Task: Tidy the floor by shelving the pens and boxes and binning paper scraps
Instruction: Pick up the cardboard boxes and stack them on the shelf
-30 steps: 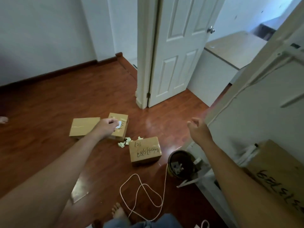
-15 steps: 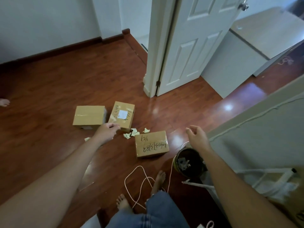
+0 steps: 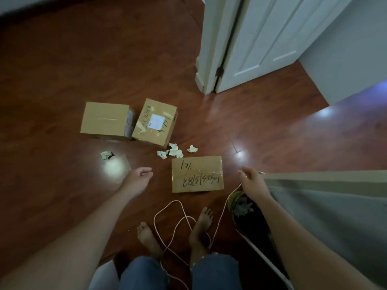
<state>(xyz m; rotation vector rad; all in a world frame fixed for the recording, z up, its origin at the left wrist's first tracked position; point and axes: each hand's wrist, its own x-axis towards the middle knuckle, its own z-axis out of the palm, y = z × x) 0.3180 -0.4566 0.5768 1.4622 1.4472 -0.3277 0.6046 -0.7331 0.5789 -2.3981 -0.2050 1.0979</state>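
Three cardboard boxes lie on the wooden floor: a plain one (image 3: pixel 105 120), one with a white label (image 3: pixel 155 122), and a nearer one with black handwriting (image 3: pixel 196 173). Crumpled paper scraps (image 3: pixel 172 151) sit between the boxes, and one more scrap (image 3: pixel 106 155) lies to the left. My left hand (image 3: pixel 138 178) hangs above the floor left of the written box, fingers loosely curled, holding nothing. My right hand (image 3: pixel 251 181) hovers right of that box, fingers relaxed, above a dark bin (image 3: pixel 240 204) that holds paper scraps.
A white cable (image 3: pixel 180 225) loops on the floor around my bare feet (image 3: pixel 201 225). A white door (image 3: pixel 261 38) and its frame stand at the upper right. A grey-white surface (image 3: pixel 335 216) fills the right side next to the bin.
The view has tilted down and moved closer to the floor. My left hand has drawn back from the labelled box toward me. My right hand stays above the bin.
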